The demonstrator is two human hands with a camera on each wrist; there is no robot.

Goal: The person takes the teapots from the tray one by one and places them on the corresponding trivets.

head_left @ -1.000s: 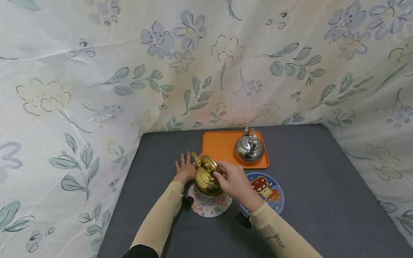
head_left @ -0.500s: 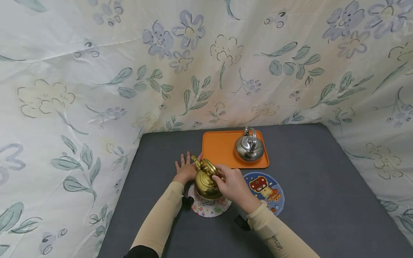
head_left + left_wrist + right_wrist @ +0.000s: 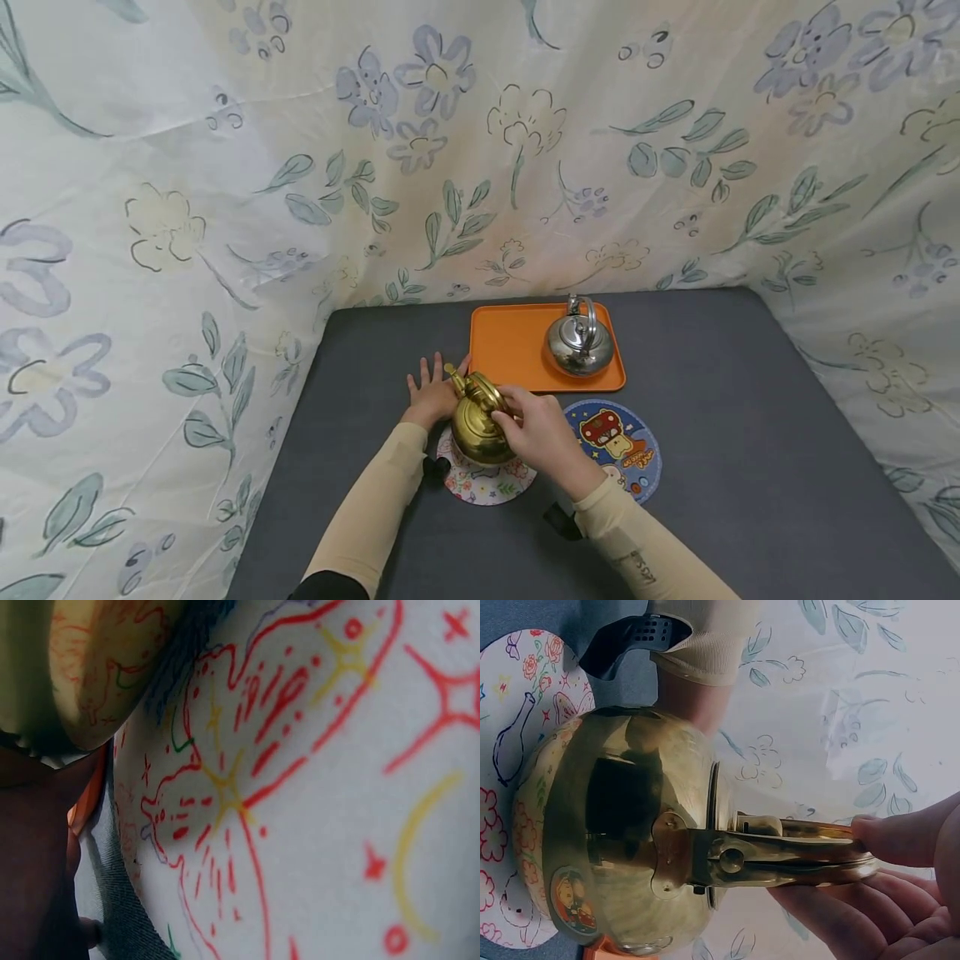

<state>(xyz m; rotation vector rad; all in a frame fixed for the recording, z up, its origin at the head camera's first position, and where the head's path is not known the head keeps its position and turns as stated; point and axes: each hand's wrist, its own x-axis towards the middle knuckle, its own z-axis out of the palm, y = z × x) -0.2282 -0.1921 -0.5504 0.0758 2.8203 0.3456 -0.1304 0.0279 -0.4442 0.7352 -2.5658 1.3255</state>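
A shiny gold kettle [image 3: 483,433] with a short spout is over the far part of a round floral mat [image 3: 483,492]. My right hand [image 3: 540,429] pinches its looped handle [image 3: 795,859] between thumb and fingers, as the right wrist view shows. Beside the spout, my left hand [image 3: 431,400] lies on the dark table with fingers straight and spread; the kettle hides part of it. The left wrist view mostly holds the mat's printed surface [image 3: 300,825], the kettle's lower side [image 3: 105,667] filling the upper left corner. Whether the base fully touches the mat is hard to tell.
An orange tray [image 3: 506,342] lies at the back, carrying a silver kettle [image 3: 580,343] on its right side. Right of the floral mat lies a blue round mat [image 3: 622,446] with a mushroom picture, partly covered by my right wrist. A flowered curtain [image 3: 480,167] encloses the grey-topped table [image 3: 750,467].
The gold kettle and my right hand have shifted slightly down and toward me, mostly before half a second ago. My left hand has stayed in place.
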